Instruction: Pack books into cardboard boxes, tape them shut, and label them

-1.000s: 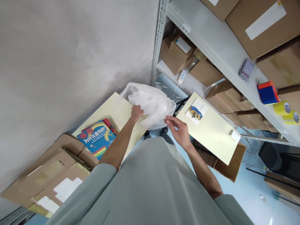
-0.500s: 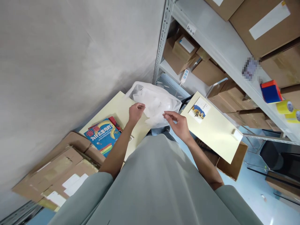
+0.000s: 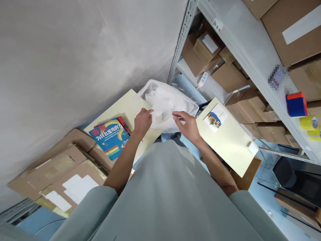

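A large white translucent plastic bag [image 3: 175,97], bulging and wrinkled, hangs between the two cream tabletops. Over its near left part, my left hand [image 3: 143,121] is closed with thumb and forefinger together. Facing it, my right hand [image 3: 187,125] hovers over the bag's near right part, its fingers bent and fingertips close to the thumb. Whatever thin thing may lie between the fingertips of either hand is too faint to make out against the white. Left of my left forearm, a blue picture book [image 3: 109,137] rests on a red one on the left tabletop [image 3: 122,103].
On the right tabletop [image 3: 233,144] lie a printed card [image 3: 216,117] and a small white block [image 3: 252,147]. Flattened cardboard [image 3: 57,177] is at lower left. Metal shelving [image 3: 240,36] with cartons and yellow tape rolls [image 3: 309,123] rises at right. A grey wall borders the left.
Both hands have moved up a little and closer together over the bag. My left hand has drawn back from the bag into a pinch; the right fingers have come nearer the thumb.
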A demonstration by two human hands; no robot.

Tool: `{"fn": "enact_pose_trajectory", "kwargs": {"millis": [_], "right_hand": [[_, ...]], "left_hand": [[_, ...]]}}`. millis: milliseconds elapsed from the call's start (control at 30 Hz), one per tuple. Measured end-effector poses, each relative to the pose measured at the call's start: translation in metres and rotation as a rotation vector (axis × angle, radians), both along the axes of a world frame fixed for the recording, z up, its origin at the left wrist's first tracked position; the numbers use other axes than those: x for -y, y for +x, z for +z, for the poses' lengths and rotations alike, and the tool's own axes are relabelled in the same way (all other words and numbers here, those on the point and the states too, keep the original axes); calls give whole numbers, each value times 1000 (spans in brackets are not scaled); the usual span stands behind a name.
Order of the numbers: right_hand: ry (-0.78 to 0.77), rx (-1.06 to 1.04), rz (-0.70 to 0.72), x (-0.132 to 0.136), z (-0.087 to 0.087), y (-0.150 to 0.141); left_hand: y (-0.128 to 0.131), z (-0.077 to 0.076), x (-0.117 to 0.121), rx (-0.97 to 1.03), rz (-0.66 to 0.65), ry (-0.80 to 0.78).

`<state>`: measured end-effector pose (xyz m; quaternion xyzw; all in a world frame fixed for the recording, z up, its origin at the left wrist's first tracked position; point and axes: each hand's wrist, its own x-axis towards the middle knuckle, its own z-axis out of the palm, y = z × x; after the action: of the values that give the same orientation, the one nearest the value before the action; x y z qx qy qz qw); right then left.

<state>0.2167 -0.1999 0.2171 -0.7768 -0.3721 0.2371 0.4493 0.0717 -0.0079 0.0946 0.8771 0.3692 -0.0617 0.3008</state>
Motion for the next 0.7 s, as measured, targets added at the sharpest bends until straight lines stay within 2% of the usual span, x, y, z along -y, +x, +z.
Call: {"fn": "enact_pose_trajectory", "kwargs": {"millis": [100,200,400,567,700], "right_hand": [[-18,44,-10,1,4,5],[-22,104,-21,3,8,10],[-33,248,-85,6,13,22],[-85,265,-86,5,15,34],[-91,307,-106,10,24,31]], "left_hand": [[9,-9,0,-91,-89,-16],[30,-20,-2,-80,-160,-1],[107,-48,-10,49,-253,2],[168,-83,-17,-17,-409,-65],[200,-109,-23,-68,-411,-112]]}}
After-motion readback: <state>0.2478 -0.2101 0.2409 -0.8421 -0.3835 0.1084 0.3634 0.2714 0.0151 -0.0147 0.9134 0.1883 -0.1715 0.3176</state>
